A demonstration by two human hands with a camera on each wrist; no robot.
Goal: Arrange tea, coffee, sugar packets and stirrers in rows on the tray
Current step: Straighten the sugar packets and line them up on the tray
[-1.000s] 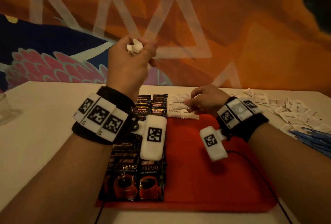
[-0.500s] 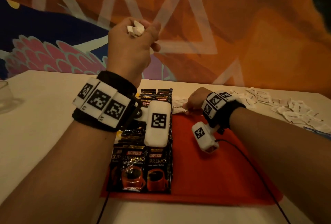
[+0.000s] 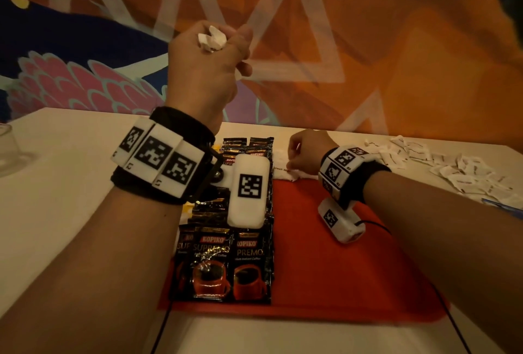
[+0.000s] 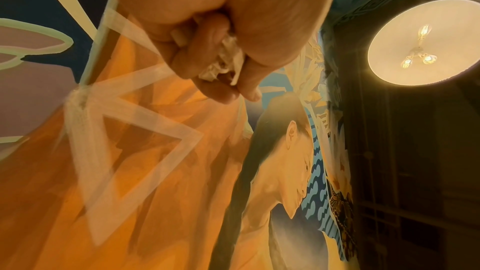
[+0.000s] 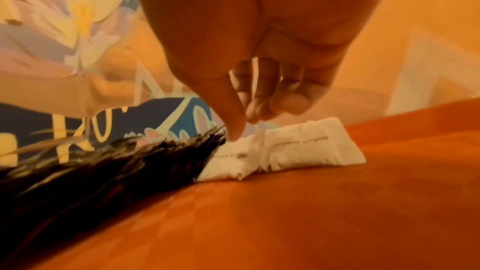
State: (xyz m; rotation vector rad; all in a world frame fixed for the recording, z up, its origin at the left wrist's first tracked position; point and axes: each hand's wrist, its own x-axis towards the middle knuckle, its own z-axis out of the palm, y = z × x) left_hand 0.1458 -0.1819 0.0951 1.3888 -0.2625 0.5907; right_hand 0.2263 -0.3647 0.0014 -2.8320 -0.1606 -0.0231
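We work at a pale counter with the red tray lying flat on it in front of us. Down the tray's left side runs a column of dark coffee sachets, overlapping like shingles. At the tray's far edge, just right of the coffee, two white sugar packets lie side by side, touching each other, the left one butting against the coffee. More loose sugar packets are scattered on the counter to the right, well apart from the tray, with something blue, perhaps the stirrers, at the frame's edge.

Our right hand is down at the placed packets, its fingers drawn narrow, the thumb tip pressing the left packet while the others hover curled just above; it holds nothing. Our left hand is raised well above the counter, fist closed round a crumpled bunch of white packets.

We judge the step to be starting the sugar row. To do it well, we should square each packet against its neighbour with a light fingertip nudge, keep the print facing one way, avoid shoving the coffee column, and feed packets singly from the left fist.
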